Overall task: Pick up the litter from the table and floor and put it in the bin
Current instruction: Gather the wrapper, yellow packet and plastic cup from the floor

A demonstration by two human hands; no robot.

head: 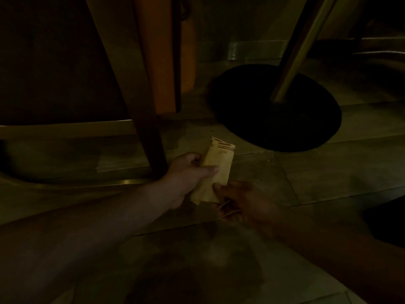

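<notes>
The scene is dim, low down near the floor. A folded yellowish paper wrapper (215, 170) with dark red print at its top end is held just above the tiled floor. My left hand (188, 174) grips its left side, thumb across the front. My right hand (243, 200) pinches the wrapper's lower right corner, and some thin pale strands show under its fingers. No bin is in view.
A dark wooden chair leg (140, 110) stands just left of my left hand, with a chair rail (65, 128) behind. A round black table base (278, 110) with its slanted pole (295, 58) sits on the tiled floor (328, 178) to the upper right.
</notes>
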